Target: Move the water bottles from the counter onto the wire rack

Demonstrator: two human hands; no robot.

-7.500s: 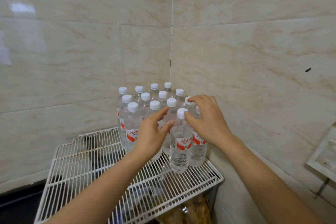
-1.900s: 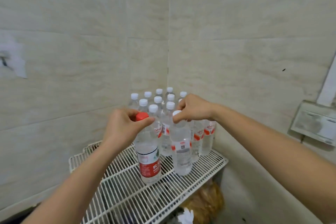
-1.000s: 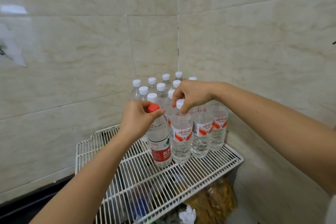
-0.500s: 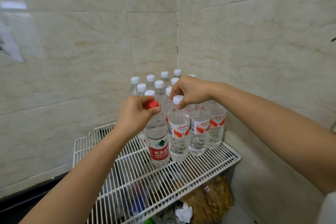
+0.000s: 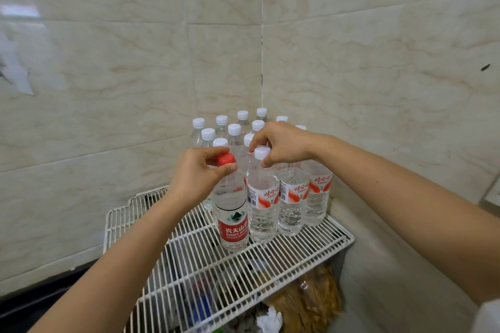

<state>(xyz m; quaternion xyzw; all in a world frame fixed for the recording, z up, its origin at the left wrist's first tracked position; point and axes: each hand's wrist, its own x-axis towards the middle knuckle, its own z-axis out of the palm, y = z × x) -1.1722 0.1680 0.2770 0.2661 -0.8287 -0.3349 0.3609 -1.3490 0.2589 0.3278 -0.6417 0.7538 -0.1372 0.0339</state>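
A white wire rack (image 5: 284, 265) stands in the tiled corner. Several clear water bottles with white caps (image 5: 234, 129) are packed at its back. At the front of the group a red-capped bottle (image 5: 232, 219) with a red label stands upright on the rack, and my left hand (image 5: 200, 173) grips its neck just under the cap. Right beside it stands a white-capped bottle (image 5: 263, 205) with a red and white label; my right hand (image 5: 281, 143) pinches its cap from above.
Tiled walls close in behind and to the right of the rack. The rack's left and front wires are bare. Below the rack lie bags and crumpled paper (image 5: 303, 305). A dark ledge (image 5: 40, 303) runs at lower left.
Both hands and their bottles have stayed nearly where they were half a second ago; the two bottles stand on the rack side by side. Only my view has shifted slightly.
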